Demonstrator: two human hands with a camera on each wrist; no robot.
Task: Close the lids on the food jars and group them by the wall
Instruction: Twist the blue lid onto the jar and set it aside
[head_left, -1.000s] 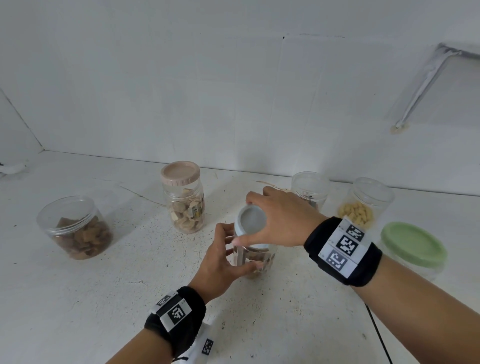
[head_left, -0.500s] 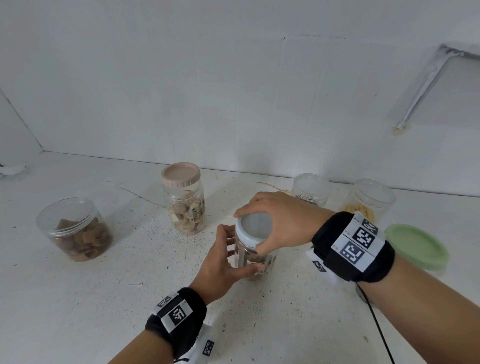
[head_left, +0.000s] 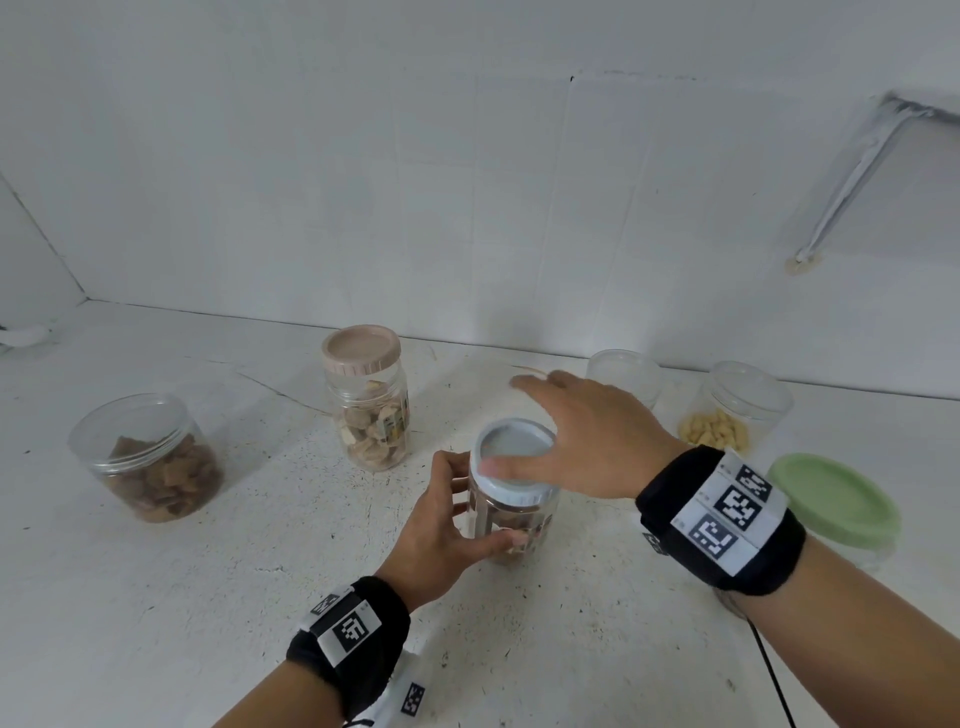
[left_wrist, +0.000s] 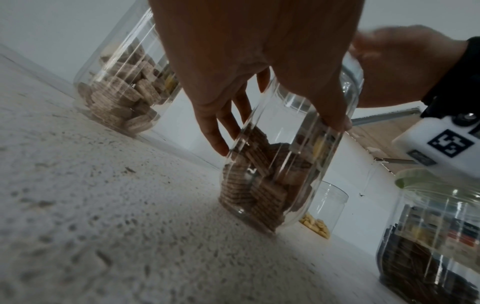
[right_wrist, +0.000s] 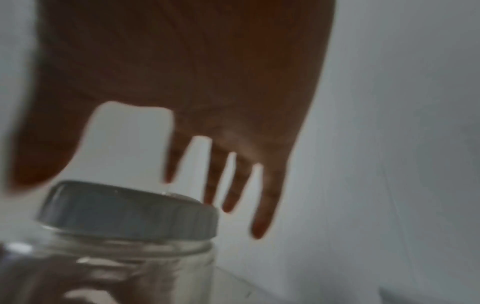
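Note:
A clear jar of brown wafers (head_left: 511, 525) stands mid-counter with a grey-white lid (head_left: 514, 452) on its mouth. My left hand (head_left: 447, 525) grips the jar's body, thumb in front and fingers behind; the left wrist view shows those fingers (left_wrist: 221, 131) wrapped round the glass (left_wrist: 275, 179). My right hand (head_left: 571, 431) hovers over the lid with its fingers straight and spread, and the thumb lies on the lid's top. In the right wrist view the spread fingers (right_wrist: 259, 205) reach past the lid (right_wrist: 130, 211).
A pink-lidded jar (head_left: 366, 400) stands behind to the left, a wide jar of brown pieces (head_left: 150, 462) far left. By the wall at right are a clear jar (head_left: 623, 376) and a jar of pale nuts (head_left: 732, 415). A green-lidded jar (head_left: 836, 499) sits under my right forearm.
My right hand has let go of the lid: its fingers, curled round the rim before, now stretch out flat. The left hand still holds the jar in the same spot.

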